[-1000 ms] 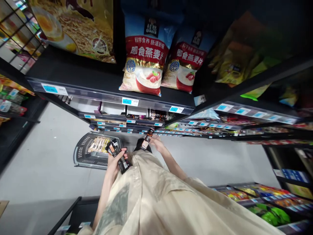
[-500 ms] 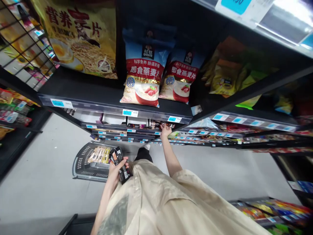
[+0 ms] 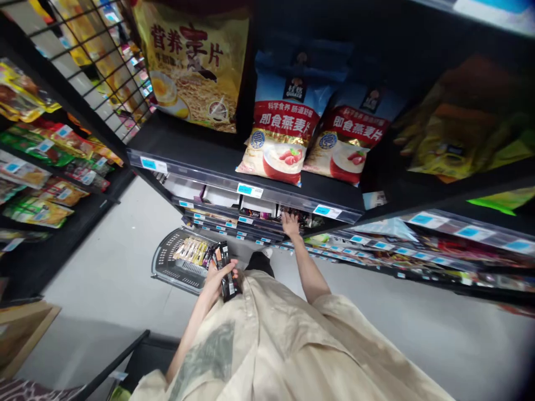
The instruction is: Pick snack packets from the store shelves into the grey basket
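My left hand [image 3: 217, 278] is closed round several slim black snack packets [image 3: 228, 277], one with an orange patch, held at my waist. Just beyond it on the floor is a grey shopping basket [image 3: 165, 260], in which several beige, yellow and dark packets [image 3: 194, 250] lie side by side. My right hand [image 3: 290, 224] reaches into a lower shelf box at the dark small packets [image 3: 298, 214]. Its fingers look stretched out and apart, their tips partly lost in shadow; I see nothing gripped in them.
Above my hands, a shelf [image 3: 200, 153] holds a large yellow cereal bag [image 3: 196, 72] and blue-and-red oatmeal bags [image 3: 280, 122]. Its front edge overhangs the lower shelves. A rack of packaged food [image 3: 45, 167] stands at left, with a cardboard box [image 3: 29, 334] below.
The view has swung left, so everything sits further right. My right hand's fingers have spread over the dark packets. My left hand still holds the black packets by the basket.
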### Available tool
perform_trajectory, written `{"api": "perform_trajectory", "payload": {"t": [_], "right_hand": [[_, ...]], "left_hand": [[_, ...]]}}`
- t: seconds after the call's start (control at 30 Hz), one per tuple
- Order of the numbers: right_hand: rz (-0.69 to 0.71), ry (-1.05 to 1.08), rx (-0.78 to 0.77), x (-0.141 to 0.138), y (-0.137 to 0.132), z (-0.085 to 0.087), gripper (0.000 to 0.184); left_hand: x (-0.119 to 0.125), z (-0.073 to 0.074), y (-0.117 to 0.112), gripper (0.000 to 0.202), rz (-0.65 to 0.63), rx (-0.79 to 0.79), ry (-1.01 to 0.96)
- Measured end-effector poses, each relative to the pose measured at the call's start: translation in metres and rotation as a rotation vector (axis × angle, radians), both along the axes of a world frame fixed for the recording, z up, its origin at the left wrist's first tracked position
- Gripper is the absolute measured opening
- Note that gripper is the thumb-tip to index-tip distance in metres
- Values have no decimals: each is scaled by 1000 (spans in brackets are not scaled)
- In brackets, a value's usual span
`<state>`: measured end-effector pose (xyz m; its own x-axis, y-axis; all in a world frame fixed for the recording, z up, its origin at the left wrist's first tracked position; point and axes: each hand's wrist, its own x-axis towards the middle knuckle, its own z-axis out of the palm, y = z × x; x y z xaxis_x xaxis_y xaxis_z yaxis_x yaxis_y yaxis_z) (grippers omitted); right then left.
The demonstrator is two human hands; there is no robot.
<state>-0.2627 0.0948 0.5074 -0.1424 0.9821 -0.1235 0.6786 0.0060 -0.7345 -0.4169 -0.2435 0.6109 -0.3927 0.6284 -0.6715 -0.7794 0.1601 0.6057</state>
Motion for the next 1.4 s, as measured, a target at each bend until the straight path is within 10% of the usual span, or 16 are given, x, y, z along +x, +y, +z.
{"api": "perform_trajectory", "payload": {"t": [0.23,0.53,0.87,1.2,1.4], "right_hand": [[31,89,59,8,-48,13,42],[589,653,-602,-47,-203,75,45],[704,578,-556,-70,-210,88,61],[406,797,-594,-54,-172,118,54],[744,690,-407,-31,-173,128,32]], "left_hand": [[6,-10,0,48,98,20,-68],[14,-20,0,53,30,175,-70],[22,-17,-7,69,54,98,93],[10,-31,-22,53,360,16,-90],[3,-32,-16,55,331,100,-150]]}}
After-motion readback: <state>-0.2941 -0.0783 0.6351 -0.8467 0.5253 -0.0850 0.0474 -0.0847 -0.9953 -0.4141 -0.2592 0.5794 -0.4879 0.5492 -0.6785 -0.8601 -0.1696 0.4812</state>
